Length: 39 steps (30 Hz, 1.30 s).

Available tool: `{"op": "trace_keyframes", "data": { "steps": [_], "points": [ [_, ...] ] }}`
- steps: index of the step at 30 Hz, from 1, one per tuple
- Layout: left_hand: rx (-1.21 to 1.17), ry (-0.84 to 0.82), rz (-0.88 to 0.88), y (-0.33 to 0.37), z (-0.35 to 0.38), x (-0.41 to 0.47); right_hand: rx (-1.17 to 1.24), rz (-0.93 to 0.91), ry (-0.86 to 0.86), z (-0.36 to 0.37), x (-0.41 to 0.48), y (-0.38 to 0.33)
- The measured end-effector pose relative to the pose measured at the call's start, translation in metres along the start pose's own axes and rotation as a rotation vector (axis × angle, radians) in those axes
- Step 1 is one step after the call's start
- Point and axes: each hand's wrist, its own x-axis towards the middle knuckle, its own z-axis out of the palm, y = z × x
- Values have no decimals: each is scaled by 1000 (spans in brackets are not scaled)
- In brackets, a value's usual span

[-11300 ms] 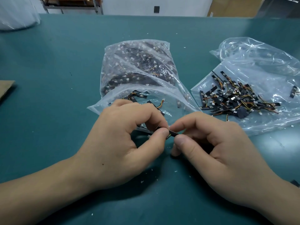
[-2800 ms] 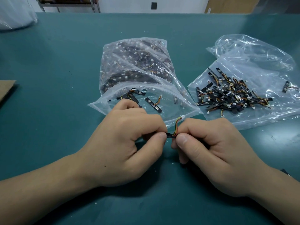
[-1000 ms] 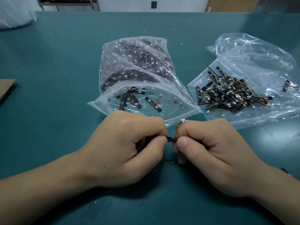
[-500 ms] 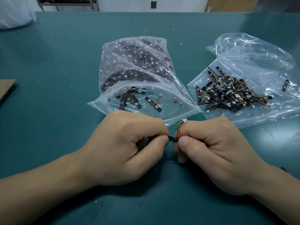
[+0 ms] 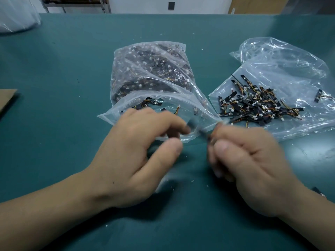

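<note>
Pinching a small black strip in the grip of the right hand, low over the green tabletop, just in front of the full bag. Too blurry to tell about the left hand: curled grip, thumb and finger a little apart. Off to the right, a flat bag with a pile of loose strips.

An electronics workshop: green work mat, bagged wired circuit strips.
</note>
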Motion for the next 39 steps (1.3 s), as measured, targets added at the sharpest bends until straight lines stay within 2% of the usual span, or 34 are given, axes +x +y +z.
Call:
{"op": "trace_keyframes", "data": {
  "steps": [1,3,4,6,8,12,16,19,23,25,32,36,39],
  "points": [
    [-17,-26,-117,-1,0,4,111,30,112,1,0,0],
    [101,40,-53,-1,-3,-2,228,106,257,1,3,2],
    [220,61,-19,3,-6,-8,221,139,268,1,4,4],
    [408,3,-20,6,-8,-22,138,143,218,1,4,8],
    [471,-69,-31,8,-6,-19,20,84,120,2,2,5],
    [432,-63,43,5,-5,-14,-208,-7,-19,4,0,1],
    [317,-25,122,3,-4,-15,-195,10,3,3,1,0],
    [251,19,108,2,-4,-15,-147,44,27,2,1,1],
    [582,5,52,-1,-3,-15,-161,36,-1,3,0,-1],
    [640,-28,5,-1,-2,-15,-178,37,4,3,0,-1],
    [441,-55,140,-4,-1,-13,-216,32,-4,3,2,-1],
    [263,82,281,-8,4,-12,-207,70,33,3,2,0],
    [59,174,403,-6,6,-13,-175,109,-3,4,4,0]
  ]
}}
